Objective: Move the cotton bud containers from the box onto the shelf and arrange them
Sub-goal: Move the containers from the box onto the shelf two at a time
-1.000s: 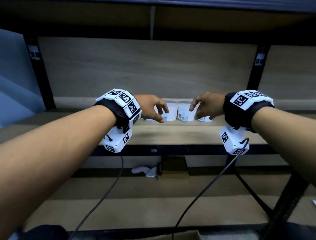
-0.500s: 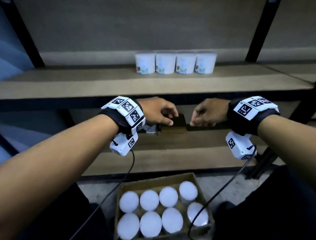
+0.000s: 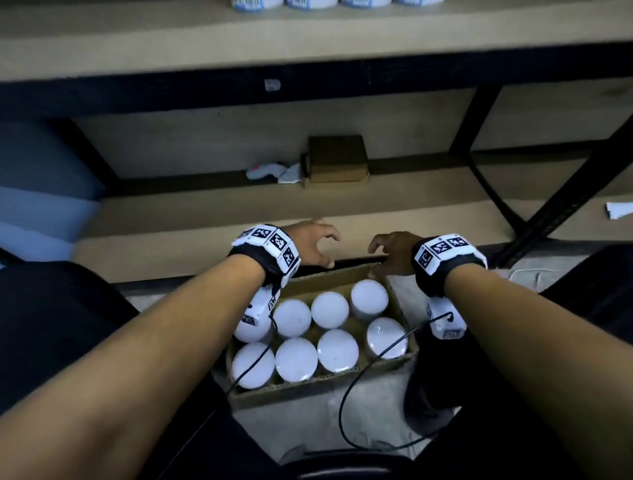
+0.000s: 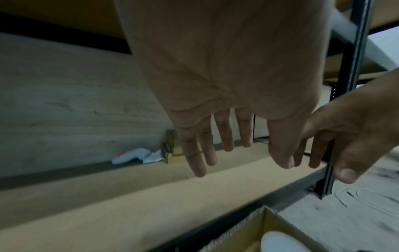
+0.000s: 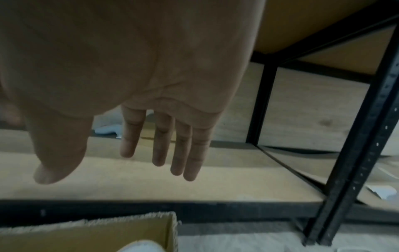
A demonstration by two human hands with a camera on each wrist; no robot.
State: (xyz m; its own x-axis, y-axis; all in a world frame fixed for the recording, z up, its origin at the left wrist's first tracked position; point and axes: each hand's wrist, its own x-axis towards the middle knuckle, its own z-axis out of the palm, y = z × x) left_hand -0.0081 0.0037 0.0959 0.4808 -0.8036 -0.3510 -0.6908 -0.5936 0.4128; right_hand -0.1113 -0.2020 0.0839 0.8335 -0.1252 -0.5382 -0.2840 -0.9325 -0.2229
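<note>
A cardboard box (image 3: 397, 301) stands on the floor with several white-lidded cotton bud containers (image 3: 330, 309) in two rows. Several more containers (image 3: 310, 3) stand in a row on the upper shelf (image 3: 205, 37), only their bases showing. My left hand (image 3: 317, 248) hovers above the box's far left corner, fingers spread and holding nothing. My right hand (image 3: 390, 253) hovers above the far right corner, also spread and holding nothing. In the left wrist view my left hand (image 4: 226, 153) hangs over the box's edge (image 4: 248, 220). The right wrist view has my right hand (image 5: 151, 153) above the box (image 5: 108, 235).
The lower shelf (image 3: 205, 219) holds a small brown carton (image 3: 337, 159) and a white tool (image 3: 265, 169) at the back. Black shelf posts (image 3: 548, 212) cross at the right. Cables run over the box. The person's dark trousers flank the box.
My head has tilted down from the upper shelf to the box. Both hands have dropped from the shelf row to just above the box's far edge, and their fingers have spread.
</note>
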